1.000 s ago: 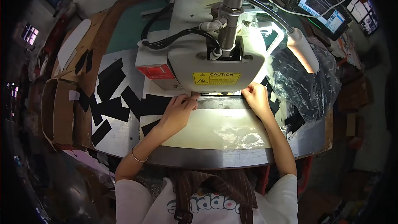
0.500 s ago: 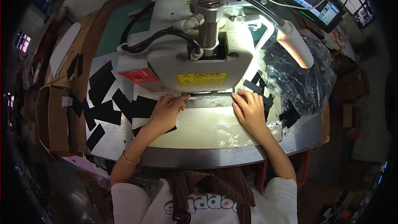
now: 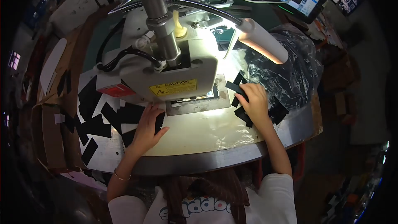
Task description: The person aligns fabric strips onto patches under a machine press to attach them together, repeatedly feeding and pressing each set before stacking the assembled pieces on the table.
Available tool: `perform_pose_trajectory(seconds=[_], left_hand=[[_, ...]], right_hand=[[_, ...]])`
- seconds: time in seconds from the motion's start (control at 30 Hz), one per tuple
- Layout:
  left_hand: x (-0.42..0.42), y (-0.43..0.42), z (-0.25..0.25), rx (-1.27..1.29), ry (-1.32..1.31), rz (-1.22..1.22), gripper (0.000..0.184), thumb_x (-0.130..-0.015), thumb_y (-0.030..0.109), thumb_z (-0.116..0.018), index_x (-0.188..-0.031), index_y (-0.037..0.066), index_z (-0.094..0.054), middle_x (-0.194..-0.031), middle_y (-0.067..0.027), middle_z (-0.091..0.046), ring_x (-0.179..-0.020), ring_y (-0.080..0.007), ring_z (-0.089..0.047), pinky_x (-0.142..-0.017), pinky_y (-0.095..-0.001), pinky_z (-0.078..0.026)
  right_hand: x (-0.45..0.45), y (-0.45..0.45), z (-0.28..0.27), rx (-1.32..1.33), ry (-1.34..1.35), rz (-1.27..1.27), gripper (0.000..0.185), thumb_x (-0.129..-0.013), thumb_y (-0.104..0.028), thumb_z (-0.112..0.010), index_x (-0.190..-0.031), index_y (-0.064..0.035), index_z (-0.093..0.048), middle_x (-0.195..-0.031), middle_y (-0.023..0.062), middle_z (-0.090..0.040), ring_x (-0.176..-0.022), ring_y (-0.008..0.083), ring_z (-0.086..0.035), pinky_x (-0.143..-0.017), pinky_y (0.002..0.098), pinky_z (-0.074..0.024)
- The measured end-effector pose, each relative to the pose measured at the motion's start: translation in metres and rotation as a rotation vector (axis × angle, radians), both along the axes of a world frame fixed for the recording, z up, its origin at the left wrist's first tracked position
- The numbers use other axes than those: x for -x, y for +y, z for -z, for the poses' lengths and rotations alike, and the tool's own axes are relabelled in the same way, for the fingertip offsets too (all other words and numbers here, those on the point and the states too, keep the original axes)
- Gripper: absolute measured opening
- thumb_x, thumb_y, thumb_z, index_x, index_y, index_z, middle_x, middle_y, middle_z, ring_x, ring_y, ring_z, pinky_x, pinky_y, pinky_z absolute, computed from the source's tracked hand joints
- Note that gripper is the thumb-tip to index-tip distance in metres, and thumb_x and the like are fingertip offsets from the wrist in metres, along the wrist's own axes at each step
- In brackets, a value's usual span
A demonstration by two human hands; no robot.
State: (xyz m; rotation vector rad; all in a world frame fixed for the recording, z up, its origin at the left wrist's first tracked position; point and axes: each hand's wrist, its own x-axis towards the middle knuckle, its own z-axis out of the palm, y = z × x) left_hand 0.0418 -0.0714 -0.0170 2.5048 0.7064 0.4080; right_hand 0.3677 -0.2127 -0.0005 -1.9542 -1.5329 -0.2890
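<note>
The right grip (image 3: 256,100) is pinched on a flat black strip (image 3: 233,86), with the thumb on one side and the fingers on the other. The strip is long and thin. Its long way slants, and its free end sticks out past the fingertips, pointing ahead and to the left. More black pieces (image 3: 278,111) lie near the right grip, and a clear plastic bag (image 3: 296,64) sits just ahead and to the right of it.

The left grip (image 3: 145,130) has its thumb spread away from its fingers. Its fingers are over some dark cloth-like pieces (image 3: 95,127) on the tabletop (image 3: 199,135), but I cannot tell if they touch. Between the two grips, a bit ahead, is a gray metal plate (image 3: 180,108) under a big machine (image 3: 143,74).

A yellow label (image 3: 173,87) on the machine says "CAUTION"; its smaller words are too tiny to read. A red label (image 3: 117,90), ahead and left of the left grip, cannot be read. Behind both grips, the white shirt (image 3: 203,207) shows upside-down letters, partly hidden, with "oppl" in them.
</note>
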Motion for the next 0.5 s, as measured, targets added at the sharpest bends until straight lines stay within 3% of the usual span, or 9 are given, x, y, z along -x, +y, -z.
perform_pose_trajectory(seconds=[0.1,0.2,0.23,0.33,0.47,0.5], left_hand=[[-0.005,0.014,-0.007,0.084,0.010,0.005,0.054,-0.075,0.019,-0.071,-0.120,0.005,-0.045,-0.128,-0.0218,-0.043,-0.130,-0.0389,-0.032,-0.106,-0.0452,-0.029],[-0.013,0.010,-0.010,-0.045,-0.012,0.005,0.047,-0.073,0.022,-0.073,-0.111,0.007,-0.050,-0.123,-0.0140,-0.050,-0.118,-0.0342,-0.043,-0.100,-0.0447,-0.034],[-0.017,0.006,-0.014,-0.066,-0.060,0.001,0.037,-0.073,0.020,-0.073,-0.102,0.008,-0.054,-0.124,-0.0091,-0.052,-0.111,-0.0299,-0.047,-0.097,-0.0423,-0.036],[-0.029,-0.005,-0.013,-0.111,-0.134,0.065,0.035,-0.071,0.015,-0.074,-0.100,0.009,-0.056,-0.121,-0.0067,-0.055,-0.113,-0.0297,-0.046,-0.098,-0.0408,-0.036],[-0.050,-0.016,-0.016,-0.120,-0.080,0.125,0.031,-0.075,0.019,-0.070,-0.099,0.009,-0.055,-0.127,-0.0061,-0.053,-0.112,-0.0287,-0.046,-0.095,-0.0400,-0.038],[-0.053,-0.017,-0.016,-0.160,-0.044,0.119,0.034,-0.077,0.025,-0.069,-0.101,0.008,-0.053,-0.132,-0.0070,-0.048,-0.110,-0.0286,-0.047,-0.094,-0.0408,-0.038]], right_hand=[[-0.009,0.010,0.009,0.073,-0.109,-0.066,0.015,-0.075,-0.006,-0.067,-0.089,-0.0026,-0.066,-0.087,0.0088,-0.060,-0.084,0.0269,-0.054,-0.076,0.0359,-0.0402],[-0.011,0.012,-0.002,-0.018,-0.166,-0.035,0.017,-0.075,-0.007,-0.065,-0.091,-0.0032,-0.065,-0.087,0.0066,-0.058,-0.085,0.0246,-0.053,-0.079,0.0378,-0.0385],[-0.006,0.012,-0.008,-0.053,-0.113,-0.025,0.012,-0.077,-0.007,-0.064,-0.088,-0.0040,-0.067,-0.084,0.0061,-0.059,-0.085,0.0241,-0.053,-0.080,0.0378,-0.0375],[0.015,0.024,-0.016,0.067,0.153,-0.328,0.009,-0.079,-0.010,-0.065,-0.086,-0.0051,-0.068,-0.081,0.0059,-0.061,-0.084,0.0237,-0.053,-0.080,0.0367,-0.0368],[0.046,0.066,0.007,0.120,0.397,-0.446,0.016,-0.077,-0.019,-0.069,-0.074,-0.0039,-0.065,-0.070,0.0103,-0.061,-0.076,0.0268,-0.054,-0.077,0.0358,-0.0363],[0.046,0.074,0.011,0.143,0.338,-0.424,0.015,-0.076,-0.018,-0.068,-0.073,-0.0039,-0.065,-0.069,0.0109,-0.061,-0.075,0.0273,-0.053,-0.076,0.0362,-0.0362]])
